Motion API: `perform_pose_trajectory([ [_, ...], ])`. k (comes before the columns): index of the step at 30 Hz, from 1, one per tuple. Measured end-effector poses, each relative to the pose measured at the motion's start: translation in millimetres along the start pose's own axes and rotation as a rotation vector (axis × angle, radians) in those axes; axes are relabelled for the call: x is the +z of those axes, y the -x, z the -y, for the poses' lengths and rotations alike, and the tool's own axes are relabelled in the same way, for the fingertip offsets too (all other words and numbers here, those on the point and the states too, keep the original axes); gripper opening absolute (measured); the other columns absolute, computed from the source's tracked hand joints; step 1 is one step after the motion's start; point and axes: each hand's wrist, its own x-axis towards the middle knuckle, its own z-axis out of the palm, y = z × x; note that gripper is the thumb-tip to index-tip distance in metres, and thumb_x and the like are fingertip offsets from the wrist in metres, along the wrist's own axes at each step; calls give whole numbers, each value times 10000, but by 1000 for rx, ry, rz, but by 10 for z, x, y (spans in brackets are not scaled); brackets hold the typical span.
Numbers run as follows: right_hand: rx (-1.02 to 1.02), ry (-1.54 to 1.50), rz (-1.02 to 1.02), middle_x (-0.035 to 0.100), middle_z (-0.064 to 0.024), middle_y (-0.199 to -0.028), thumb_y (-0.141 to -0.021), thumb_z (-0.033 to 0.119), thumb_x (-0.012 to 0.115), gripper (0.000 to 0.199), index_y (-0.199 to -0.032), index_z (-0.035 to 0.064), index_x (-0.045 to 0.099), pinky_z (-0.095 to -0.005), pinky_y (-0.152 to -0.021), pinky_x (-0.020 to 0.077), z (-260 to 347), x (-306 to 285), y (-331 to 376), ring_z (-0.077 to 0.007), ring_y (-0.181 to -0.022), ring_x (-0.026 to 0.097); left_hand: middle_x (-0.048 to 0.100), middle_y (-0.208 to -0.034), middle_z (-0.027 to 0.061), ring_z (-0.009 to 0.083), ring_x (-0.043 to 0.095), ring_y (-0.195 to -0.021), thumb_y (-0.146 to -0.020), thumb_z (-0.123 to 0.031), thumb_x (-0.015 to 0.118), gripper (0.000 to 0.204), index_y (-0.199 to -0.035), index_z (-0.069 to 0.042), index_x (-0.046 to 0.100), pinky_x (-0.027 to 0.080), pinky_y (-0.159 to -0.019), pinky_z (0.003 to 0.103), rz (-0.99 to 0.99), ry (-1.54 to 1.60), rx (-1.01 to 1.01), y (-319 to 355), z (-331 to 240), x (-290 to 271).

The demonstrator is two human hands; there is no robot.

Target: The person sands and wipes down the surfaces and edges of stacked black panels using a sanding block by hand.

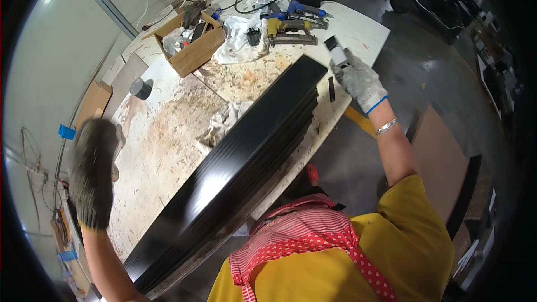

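Observation:
A stack of long, glossy black boards (224, 168) lies slantwise along the near edge of the worktable (168, 117). My right hand (361, 81), in a pale grey work glove, is closed around a small white and silver block-like tool (337, 53) with a dark end. That tool is just beyond the far right end of the stack, and its exact kind is unclear. On the left, my left hand (94, 173) wears a dark greyish-green glove and is raised near the table's left edge, apart from the boards. Motion blurs its fingers; a pale edge shows beside them.
Nail guns (291, 31) and a white cloth (240, 39) lie at the back, beside an open cardboard box (193, 45). A grey cup-like container (140, 88) stands at the left. A crumpled rag (221, 126) lies behind the stack, and a small black strip (331, 89) near its far end.

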Motion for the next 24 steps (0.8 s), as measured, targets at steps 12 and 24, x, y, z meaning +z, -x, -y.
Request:
perform_pose_trajectory([
  [12,73,-517,448,695,-146,-1140,-1029,218,468,500,-1518,141,400,-292,-612,566,-560,861,-774,-191,-785,680,685,-996,143,369,650,-936,-930,-314,639,270,-1074,-88,664,520,-823,447,477,-376,383,-2831,-342,2599],
  [24,801,-1289,388,681,-18,-1015,-1081,65,360,417,-1491,89,431,-184,-565,545,-59,875,-1270,-35,-671,590,645,-1272,198,395,628,-1146,-906,-141,589,499,-1399,-196,544,500,-966,481,637,-106,25,-3116,0,4301],
])
